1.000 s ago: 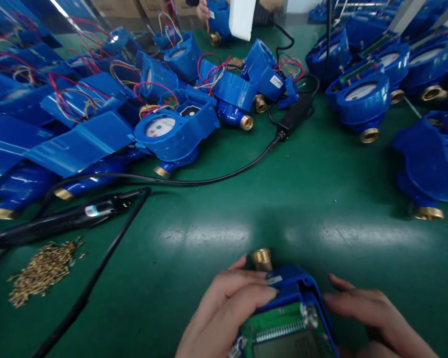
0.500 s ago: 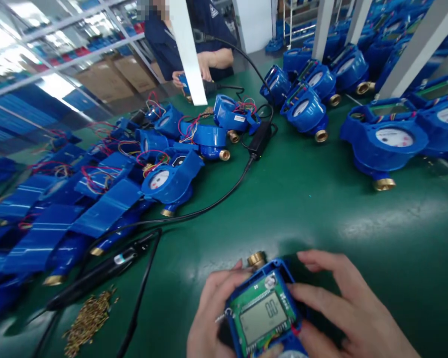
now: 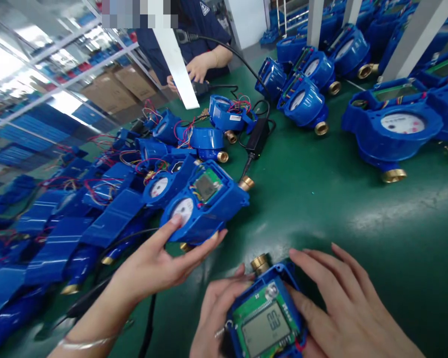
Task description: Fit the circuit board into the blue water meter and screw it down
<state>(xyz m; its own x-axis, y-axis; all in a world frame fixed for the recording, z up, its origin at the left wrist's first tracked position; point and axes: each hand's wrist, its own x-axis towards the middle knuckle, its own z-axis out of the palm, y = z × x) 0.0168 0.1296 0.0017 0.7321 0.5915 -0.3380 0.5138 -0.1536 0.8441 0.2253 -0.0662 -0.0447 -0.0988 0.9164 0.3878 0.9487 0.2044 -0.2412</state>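
Note:
At the bottom of the view is a blue water meter point(image 3: 266, 325) with its display housing uncovered. It shows a green circuit board, a lit digit display, coloured wires and a brass threaded end. My left hand point(image 3: 213, 314) wraps round its left side, with a ring on one finger. Against its right edge lies my right hand point(image 3: 345, 311), gripping low down with the upper fingers stretched above. The meter's lower part is cut off. Beside it, another person's hand point(image 3: 160, 268), wearing a bracelet, holds a second blue water meter point(image 3: 205, 204) with a smaller display.
Many blue meters point(image 3: 112, 199) with loose wires crowd the left. Others point(image 3: 395, 124) stand at right. A black adapter point(image 3: 257, 136) and cable lie mid-table. A black electric screwdriver point(image 3: 89, 298) is partly hidden behind the reaching arm. A co-worker point(image 3: 205, 59) sits across the green table point(image 3: 358, 209).
Another person's hand has come in from the left with a second water meter, covering the screwdriver and the small brass screws. My right hand's upper fingers have spread; my meter stays in place.

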